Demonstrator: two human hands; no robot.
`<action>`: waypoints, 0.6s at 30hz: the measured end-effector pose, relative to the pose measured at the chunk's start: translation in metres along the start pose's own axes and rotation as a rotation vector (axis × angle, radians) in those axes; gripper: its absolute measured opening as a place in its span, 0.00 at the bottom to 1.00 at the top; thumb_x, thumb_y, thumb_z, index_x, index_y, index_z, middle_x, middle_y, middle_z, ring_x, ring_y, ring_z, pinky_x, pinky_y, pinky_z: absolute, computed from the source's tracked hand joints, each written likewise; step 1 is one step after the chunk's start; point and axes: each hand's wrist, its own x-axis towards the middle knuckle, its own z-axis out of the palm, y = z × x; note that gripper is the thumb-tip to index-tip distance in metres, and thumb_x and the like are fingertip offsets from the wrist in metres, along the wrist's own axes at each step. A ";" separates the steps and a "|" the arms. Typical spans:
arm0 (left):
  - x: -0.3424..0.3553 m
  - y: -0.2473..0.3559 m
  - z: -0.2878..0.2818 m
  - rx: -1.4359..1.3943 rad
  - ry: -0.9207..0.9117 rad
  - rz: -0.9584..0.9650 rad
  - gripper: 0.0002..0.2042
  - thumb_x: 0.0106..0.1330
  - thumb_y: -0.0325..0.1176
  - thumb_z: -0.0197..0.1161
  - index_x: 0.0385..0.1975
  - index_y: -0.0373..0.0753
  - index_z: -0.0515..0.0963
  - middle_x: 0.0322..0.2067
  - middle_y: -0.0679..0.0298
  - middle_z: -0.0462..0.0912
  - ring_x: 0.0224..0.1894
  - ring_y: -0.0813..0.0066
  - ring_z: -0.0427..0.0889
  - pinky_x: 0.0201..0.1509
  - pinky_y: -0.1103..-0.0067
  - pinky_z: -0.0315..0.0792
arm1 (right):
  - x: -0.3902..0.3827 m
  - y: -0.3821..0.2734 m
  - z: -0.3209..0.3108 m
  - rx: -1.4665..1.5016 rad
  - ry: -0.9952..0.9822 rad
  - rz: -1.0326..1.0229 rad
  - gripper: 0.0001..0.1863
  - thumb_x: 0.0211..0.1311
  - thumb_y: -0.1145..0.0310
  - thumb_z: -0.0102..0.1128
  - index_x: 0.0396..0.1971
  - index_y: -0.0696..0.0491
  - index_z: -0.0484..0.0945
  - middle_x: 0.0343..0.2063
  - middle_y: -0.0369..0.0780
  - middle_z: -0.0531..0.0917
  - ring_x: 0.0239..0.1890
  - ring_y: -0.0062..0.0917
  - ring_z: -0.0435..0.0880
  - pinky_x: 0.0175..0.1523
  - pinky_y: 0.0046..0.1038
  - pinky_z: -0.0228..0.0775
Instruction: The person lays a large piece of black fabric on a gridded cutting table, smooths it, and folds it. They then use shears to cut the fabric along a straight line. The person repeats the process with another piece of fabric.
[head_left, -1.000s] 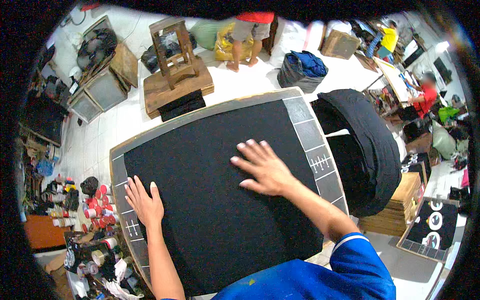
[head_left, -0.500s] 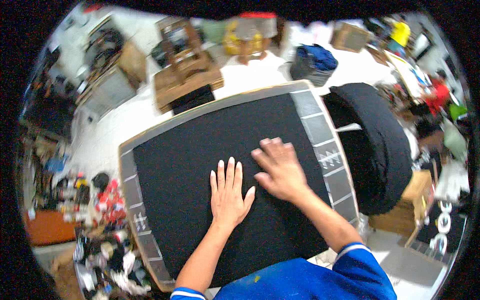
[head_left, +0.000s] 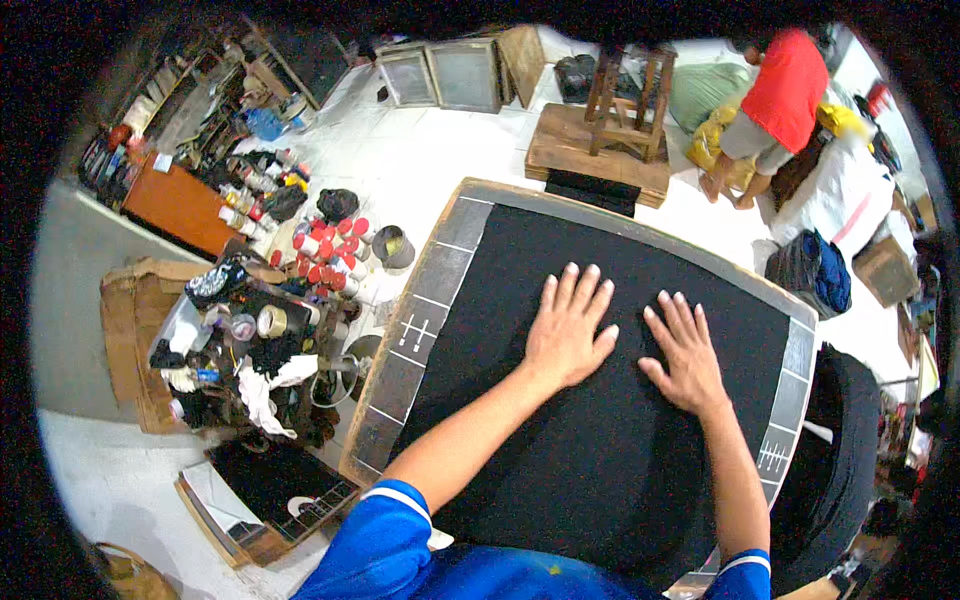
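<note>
Over a white floor (head_left: 400, 150), on a gray-edged board (head_left: 440, 265), touching flat, dull black cloth (head_left: 600, 460) with wide-spread left hand (head_left: 570, 335) and right hand (head_left: 687, 362).

I count five left fingers (head_left: 571, 290) and five right fingers (head_left: 684, 320) of my own, one black cloth (head_left: 590, 450) under them and one board (head_left: 430, 287) beneath it. Around me are one wooden stool (head_left: 655, 110), two framed screens (head_left: 463, 78), one green sack (head_left: 705, 95) and one other person (head_left: 793, 90). The red-lidded jars (head_left: 361, 228) are several, too crowded for an exact count.
</note>
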 end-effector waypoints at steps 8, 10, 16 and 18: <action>0.050 -0.088 -0.007 0.048 0.030 -0.167 0.38 0.79 0.61 0.55 0.81 0.44 0.66 0.84 0.46 0.57 0.86 0.38 0.51 0.88 0.46 0.43 | 0.082 0.039 0.009 -0.071 0.016 0.101 0.42 0.78 0.40 0.56 0.85 0.41 0.60 0.87 0.44 0.54 0.89 0.43 0.48 0.89 0.53 0.35; 0.056 -0.090 -0.010 0.101 0.081 -0.249 0.38 0.79 0.62 0.53 0.82 0.44 0.66 0.84 0.46 0.57 0.85 0.36 0.51 0.87 0.43 0.43 | 0.086 0.035 0.012 -0.109 -0.002 0.140 0.42 0.79 0.40 0.56 0.85 0.41 0.60 0.87 0.43 0.54 0.88 0.43 0.49 0.89 0.53 0.36; -0.024 0.035 -0.008 -0.072 -0.017 0.062 0.42 0.72 0.60 0.62 0.77 0.33 0.68 0.81 0.44 0.61 0.84 0.37 0.54 0.86 0.41 0.47 | 0.086 0.038 0.015 -0.109 0.050 0.094 0.40 0.79 0.42 0.56 0.85 0.42 0.62 0.86 0.43 0.56 0.88 0.42 0.50 0.89 0.53 0.38; -0.067 0.063 -0.013 -0.218 -0.159 0.096 0.44 0.74 0.61 0.60 0.80 0.34 0.65 0.83 0.45 0.58 0.86 0.40 0.53 0.88 0.46 0.43 | 0.085 0.039 0.016 -0.144 0.024 0.115 0.40 0.81 0.42 0.54 0.85 0.41 0.61 0.87 0.42 0.55 0.89 0.41 0.49 0.89 0.52 0.38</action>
